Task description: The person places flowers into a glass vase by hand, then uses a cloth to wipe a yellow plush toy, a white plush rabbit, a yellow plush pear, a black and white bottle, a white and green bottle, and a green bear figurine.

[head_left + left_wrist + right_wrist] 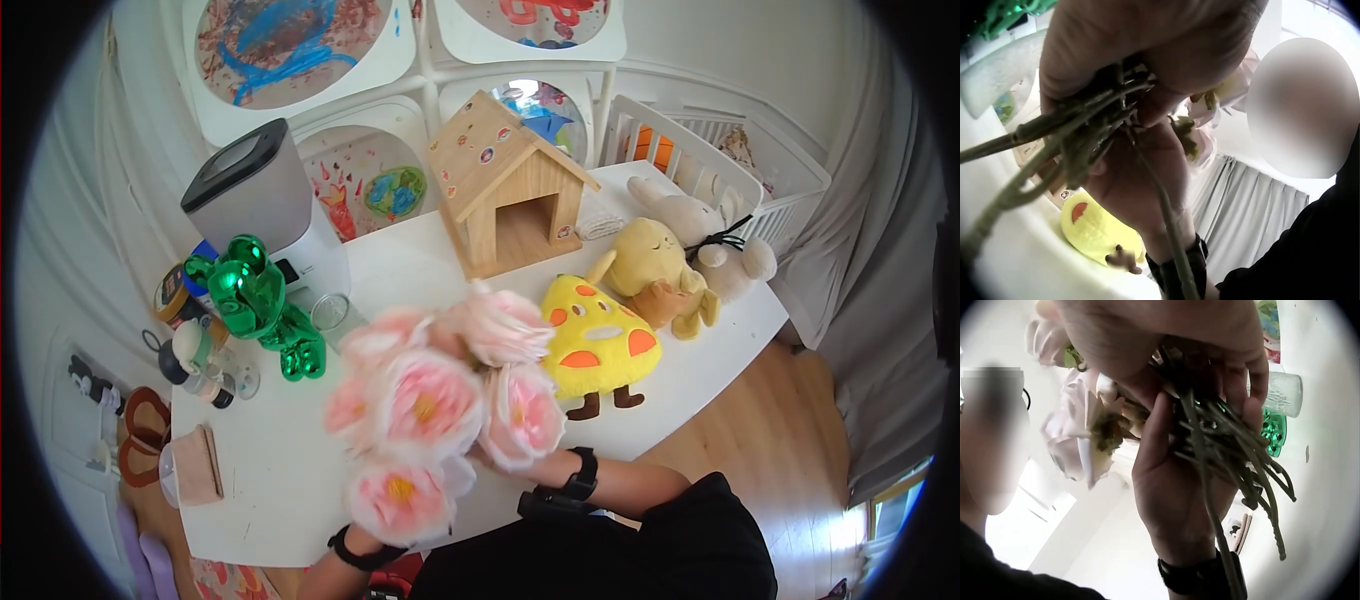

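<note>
A bunch of pink flowers (425, 400) with yellow centres is held up over the front of the white table. In the head view the blooms hide most of both hands. Their green stems (1063, 134) pass between the two hands in the left wrist view. My left hand (1175, 506) curls its fingers and thumb round the stems from one side. From the other side my right hand (1141, 187) grips the same bundle, close against the left. The stem ends (1266, 500) stick out below the hands, fanned apart, and one longer stem hangs lower.
A clear glass (335, 318) stands behind the flowers, by a shiny green bear figure (255, 300). Right of the blooms sit a yellow plush (600, 340) and other soft toys. A wooden house (510, 190) stands at the back; a folded cloth (197, 465) lies at left.
</note>
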A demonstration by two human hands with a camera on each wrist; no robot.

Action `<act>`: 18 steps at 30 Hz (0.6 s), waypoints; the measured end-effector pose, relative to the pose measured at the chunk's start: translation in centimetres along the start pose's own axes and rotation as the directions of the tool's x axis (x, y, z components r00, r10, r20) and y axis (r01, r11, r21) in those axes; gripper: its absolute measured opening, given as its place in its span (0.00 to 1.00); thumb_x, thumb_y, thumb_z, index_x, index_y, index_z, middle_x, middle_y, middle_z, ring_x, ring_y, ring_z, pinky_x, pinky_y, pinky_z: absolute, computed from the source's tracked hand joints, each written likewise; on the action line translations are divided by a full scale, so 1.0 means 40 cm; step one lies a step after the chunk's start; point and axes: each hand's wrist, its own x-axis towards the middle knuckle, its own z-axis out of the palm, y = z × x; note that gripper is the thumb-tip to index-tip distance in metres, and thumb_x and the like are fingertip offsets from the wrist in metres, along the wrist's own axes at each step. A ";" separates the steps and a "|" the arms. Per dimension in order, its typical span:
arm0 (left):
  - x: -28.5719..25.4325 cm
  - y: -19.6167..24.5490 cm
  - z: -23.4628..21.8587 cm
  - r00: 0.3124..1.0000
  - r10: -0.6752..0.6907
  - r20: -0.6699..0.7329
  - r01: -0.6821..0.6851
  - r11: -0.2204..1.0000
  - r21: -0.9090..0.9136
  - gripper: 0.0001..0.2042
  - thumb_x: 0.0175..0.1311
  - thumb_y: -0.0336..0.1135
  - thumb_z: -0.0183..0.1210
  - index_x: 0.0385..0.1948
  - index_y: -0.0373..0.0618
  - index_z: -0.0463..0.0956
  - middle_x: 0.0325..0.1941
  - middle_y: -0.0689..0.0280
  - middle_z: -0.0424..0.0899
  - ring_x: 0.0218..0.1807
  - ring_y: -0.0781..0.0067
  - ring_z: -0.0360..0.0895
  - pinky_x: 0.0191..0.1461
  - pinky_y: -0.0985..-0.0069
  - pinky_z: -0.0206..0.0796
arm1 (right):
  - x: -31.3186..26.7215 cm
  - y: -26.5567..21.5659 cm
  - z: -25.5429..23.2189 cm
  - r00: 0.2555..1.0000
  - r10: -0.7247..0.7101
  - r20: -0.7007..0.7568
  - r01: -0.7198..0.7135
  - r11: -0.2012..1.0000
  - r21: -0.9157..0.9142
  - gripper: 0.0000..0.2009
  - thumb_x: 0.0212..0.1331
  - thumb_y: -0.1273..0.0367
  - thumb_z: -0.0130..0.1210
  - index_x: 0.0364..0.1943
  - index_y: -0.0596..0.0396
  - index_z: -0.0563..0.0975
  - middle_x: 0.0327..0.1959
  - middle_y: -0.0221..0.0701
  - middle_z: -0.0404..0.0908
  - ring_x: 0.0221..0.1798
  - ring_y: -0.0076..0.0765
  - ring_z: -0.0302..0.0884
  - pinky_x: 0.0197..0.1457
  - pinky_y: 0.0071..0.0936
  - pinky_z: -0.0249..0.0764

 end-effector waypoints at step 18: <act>0.273 0.112 0.050 0.759 -0.609 -0.231 0.643 0.757 0.120 0.22 0.74 0.48 0.58 0.60 0.44 0.67 0.47 0.65 0.78 0.31 0.75 0.78 0.34 0.74 0.73 | 0.164 -0.148 -0.181 0.857 0.338 -0.388 -0.306 0.941 0.144 0.27 0.58 0.76 0.62 0.63 0.58 0.68 0.50 0.33 0.76 0.48 0.30 0.76 0.40 0.28 0.79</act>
